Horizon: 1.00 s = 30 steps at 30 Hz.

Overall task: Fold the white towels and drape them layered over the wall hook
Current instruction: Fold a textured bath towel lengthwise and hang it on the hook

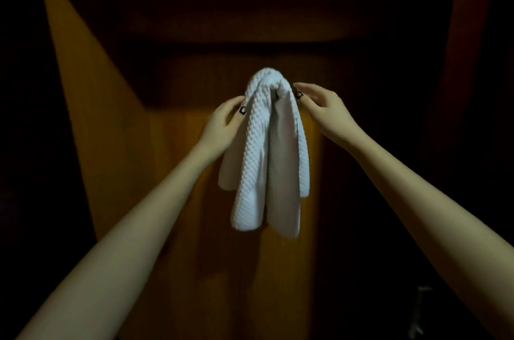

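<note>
Two towels [258,145]; left hand [222,124], right hand [322,110] pinching; wood wall [167,150] behind.

Dim wooden wall [178,173], layered white towels [267,145] hanging against it

Dim wood panelling [178,200] behind; pale indistinct object [421,309] lower right.

free room around the hung white towels [267,145]. the bundle lies against the wooden panel [178,167], so no passage shows behind it. the left hand [222,123] pinches its left flank and the right hand [319,106] pinches its right flank near the crown, blocking both sides there. open room lies below the hanging ends, between the two forearms, and above the crown (the hook is hidden under the folds). a dim metal fitting [421,309] stands low right, well apart.
</note>
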Each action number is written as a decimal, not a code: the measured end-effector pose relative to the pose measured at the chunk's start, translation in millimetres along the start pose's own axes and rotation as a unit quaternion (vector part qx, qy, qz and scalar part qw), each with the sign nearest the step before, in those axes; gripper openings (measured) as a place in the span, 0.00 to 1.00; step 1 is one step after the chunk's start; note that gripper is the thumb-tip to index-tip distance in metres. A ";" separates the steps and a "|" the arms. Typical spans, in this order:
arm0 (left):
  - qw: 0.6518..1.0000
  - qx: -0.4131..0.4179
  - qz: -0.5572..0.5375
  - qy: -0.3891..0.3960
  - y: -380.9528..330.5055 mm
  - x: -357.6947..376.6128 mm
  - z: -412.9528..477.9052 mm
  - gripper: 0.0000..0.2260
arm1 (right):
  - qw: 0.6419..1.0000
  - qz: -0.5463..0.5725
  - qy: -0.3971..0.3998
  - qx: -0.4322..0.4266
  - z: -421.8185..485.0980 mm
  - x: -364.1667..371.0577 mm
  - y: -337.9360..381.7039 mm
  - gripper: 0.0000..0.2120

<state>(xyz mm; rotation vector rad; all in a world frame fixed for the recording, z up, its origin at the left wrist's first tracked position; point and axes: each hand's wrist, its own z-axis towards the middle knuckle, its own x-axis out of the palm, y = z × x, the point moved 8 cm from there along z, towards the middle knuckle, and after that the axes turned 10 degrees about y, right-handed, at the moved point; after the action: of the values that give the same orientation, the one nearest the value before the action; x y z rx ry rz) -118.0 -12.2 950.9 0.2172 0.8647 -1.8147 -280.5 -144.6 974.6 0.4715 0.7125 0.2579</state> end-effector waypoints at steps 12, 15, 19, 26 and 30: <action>0.961 -0.188 0.158 0.124 45.6 90.3 -281.3 0.22 | 0.990 -0.060 0.120 0.048 -221.3 184.1 -25.9 0.22; 0.942 -0.260 0.146 0.156 69.8 109.6 -383.0 0.22 | 0.969 -0.049 0.223 0.096 -288.2 256.8 -43.6 0.23; 0.901 -0.362 0.149 0.190 93.5 119.3 -519.6 0.22 | 0.917 -0.053 0.372 0.134 -381.4 357.9 -48.1 0.25; 0.806 -0.548 0.161 0.156 73.7 74.0 -761.5 0.23 | 0.790 -0.084 0.604 0.055 -531.4 519.8 33.7 0.27; 0.714 -0.679 0.146 0.086 33.2 41.9 -886.7 0.24 | 0.715 -0.105 0.690 -0.041 -614.0 583.7 110.2 0.28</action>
<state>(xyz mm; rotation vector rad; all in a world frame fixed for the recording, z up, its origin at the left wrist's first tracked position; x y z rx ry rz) -325.1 525.4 274.6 -0.4243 1.9353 -0.5070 -277.7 373.6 295.4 0.0104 2.2153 0.4135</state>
